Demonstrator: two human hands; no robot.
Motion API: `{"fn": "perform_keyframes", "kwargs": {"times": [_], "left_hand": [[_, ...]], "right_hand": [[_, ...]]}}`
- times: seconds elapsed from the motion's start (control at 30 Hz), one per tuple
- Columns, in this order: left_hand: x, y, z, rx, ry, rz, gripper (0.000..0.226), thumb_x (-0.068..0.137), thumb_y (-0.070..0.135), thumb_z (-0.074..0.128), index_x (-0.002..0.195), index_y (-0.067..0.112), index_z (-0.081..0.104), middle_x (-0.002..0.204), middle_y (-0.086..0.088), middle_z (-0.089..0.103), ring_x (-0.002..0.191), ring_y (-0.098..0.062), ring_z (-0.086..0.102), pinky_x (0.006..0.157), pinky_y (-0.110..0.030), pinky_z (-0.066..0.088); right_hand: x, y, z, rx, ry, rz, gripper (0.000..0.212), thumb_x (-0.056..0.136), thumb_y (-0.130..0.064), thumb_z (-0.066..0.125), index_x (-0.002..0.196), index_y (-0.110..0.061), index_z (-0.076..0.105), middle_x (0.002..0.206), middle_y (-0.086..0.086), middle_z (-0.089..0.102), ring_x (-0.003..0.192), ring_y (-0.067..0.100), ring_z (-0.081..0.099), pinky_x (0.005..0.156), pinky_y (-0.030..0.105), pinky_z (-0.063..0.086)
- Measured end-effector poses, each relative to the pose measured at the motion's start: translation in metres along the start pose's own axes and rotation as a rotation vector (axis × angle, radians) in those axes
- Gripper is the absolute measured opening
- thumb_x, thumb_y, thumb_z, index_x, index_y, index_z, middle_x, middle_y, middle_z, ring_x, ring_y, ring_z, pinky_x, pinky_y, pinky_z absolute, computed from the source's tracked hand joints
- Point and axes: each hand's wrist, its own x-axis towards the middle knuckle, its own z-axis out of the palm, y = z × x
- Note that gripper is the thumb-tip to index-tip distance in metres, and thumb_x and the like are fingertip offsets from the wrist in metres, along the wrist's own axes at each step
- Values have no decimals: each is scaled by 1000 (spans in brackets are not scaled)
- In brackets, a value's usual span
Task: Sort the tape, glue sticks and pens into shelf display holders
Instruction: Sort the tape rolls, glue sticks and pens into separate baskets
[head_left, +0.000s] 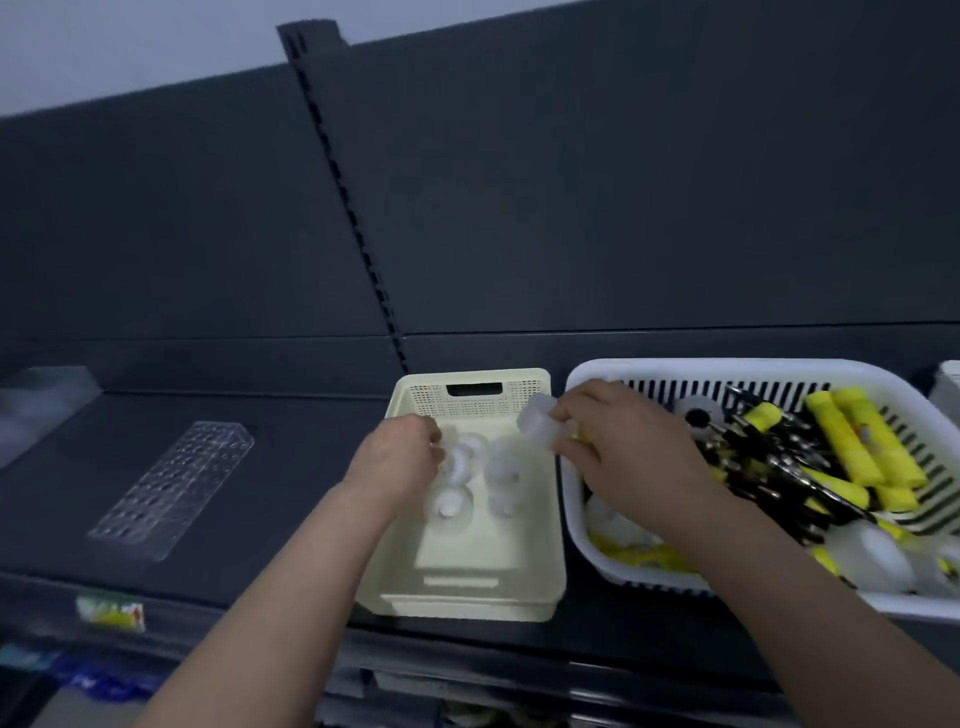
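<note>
right hand (618, 447) pinching tape roll (537, 421), left hand (400, 457) in cream tray (467, 587)

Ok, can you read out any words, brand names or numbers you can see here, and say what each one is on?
No text here can be read.
Shelf-edge label: green and yellow print, too blurred to read.
Yellow glue sticks: a small mark on one, too small to read.
Tape roll in the right hand: no print shows.
</note>
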Motion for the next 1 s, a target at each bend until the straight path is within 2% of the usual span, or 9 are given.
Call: {"fn": "perform_keyframes", "kwargs": {"times": [0.07,0.13,0.23,0.4,0.6,0.67,0.77,0.9,1.0], "left_hand": [[5,-7,2,19,-3,62,29,92,22,54,120,20,62,118,-7,64,106,-27,59,81,-31,49],[8,-16,-1,10,63,117,31,92,21,54,123,20,61,120,-7,64,110,-27,58,84,-32,48],[9,-28,-10,-47,137,154,31,95,20,53,125,22,59,122,-5,62,113,-24,55,83,-30,44],[4,-30,-9,-109,106,263,30,94,22,53,122,22,61,119,-1,64,107,-21,58,83,-32,49],[-1,-5,-5,-141,92,405,28,94,29,55,120,28,61,120,7,63,112,-15,56,89,-34,48],[-4,9,-7,-174,103,469,28,93,28,57,120,27,62,119,9,64,111,-14,56,91,-33,47],[-10,34,-9,-236,89,569,26,89,26,60,115,26,65,112,11,67,105,-12,59,90,-32,47],[-23,73,-2,-263,33,677,19,85,24,64,103,26,69,99,10,69,96,-12,62,82,-32,49],[-31,100,6,-243,-34,706,21,83,22,65,103,25,69,101,6,70,97,-15,63,84,-34,50]], "right_hand": [[4,-19,9,10,-41,-20,27,92,-31,56,116,-21,62,121,-7,56,108,17,53,82,31,43],[6,-35,16,5,-104,-39,28,92,-34,55,117,-24,60,122,-9,54,111,15,51,84,30,41],[6,-53,32,-30,-264,-84,29,91,-37,55,118,-28,60,123,-12,53,115,13,48,89,30,40],[3,-66,52,-114,-409,-72,39,84,-41,64,121,-31,61,124,-11,56,117,13,47,90,31,37],[-13,-49,30,-151,-145,84,32,91,-45,53,121,-36,59,119,-14,59,116,12,48,93,32,37],[-23,-39,18,-176,-49,155,28,90,-37,57,117,-33,63,111,-11,64,110,18,53,87,34,38],[-43,-13,-1,-212,109,267,20,80,-21,70,100,-27,72,93,-4,70,91,27,62,73,37,47],[-71,21,-26,-225,113,404,16,80,-20,71,95,-25,73,95,-3,71,92,26,63,72,41,53],[-87,42,-40,-214,42,428,17,84,-26,68,100,-26,72,102,-4,69,99,23,60,79,39,51]]}}
